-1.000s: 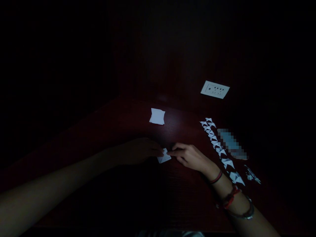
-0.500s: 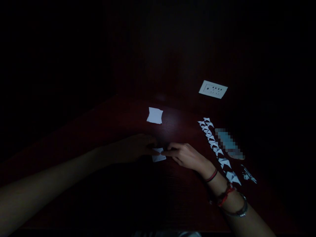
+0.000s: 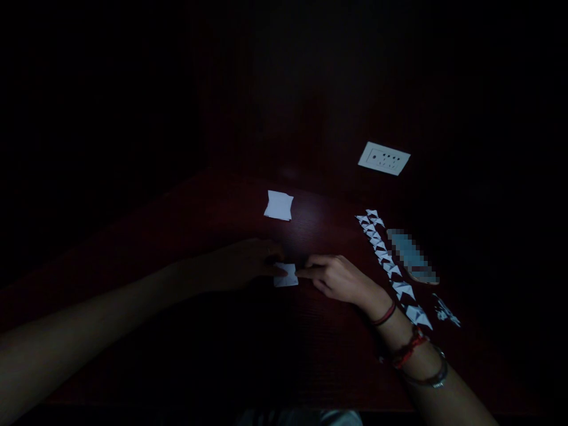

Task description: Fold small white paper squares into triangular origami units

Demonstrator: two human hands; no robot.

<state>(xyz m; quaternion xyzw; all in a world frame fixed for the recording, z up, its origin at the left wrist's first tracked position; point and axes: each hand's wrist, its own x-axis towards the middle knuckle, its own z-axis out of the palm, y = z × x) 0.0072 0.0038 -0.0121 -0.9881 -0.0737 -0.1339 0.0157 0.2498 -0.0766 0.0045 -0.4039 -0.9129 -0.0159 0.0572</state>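
Observation:
A small square of white paper with fold lines lies on the dark red table in front of me. My left hand, deep in shadow, comes in from the left with a finger stretched out onto the paper's upper left part. From the other side my right hand touches the paper's right edge with an extended index fingertip. The thumb of that hand is apart from the index finger, and the remaining fingers are bent. Neither hand lifts the paper. Bracelets circle my right wrist and forearm.
Behind the hands lies a stack of white paper squares. Several folded paper pieces form a row on the right. Beside them are a blurred oblong object and a small pale tangled item. A socket plate is on the wall.
My right index fingertip has slid rightward from the paper's middle to its right edge. My left hand stays on the paper almost unmoved. The view has shifted very slightly.

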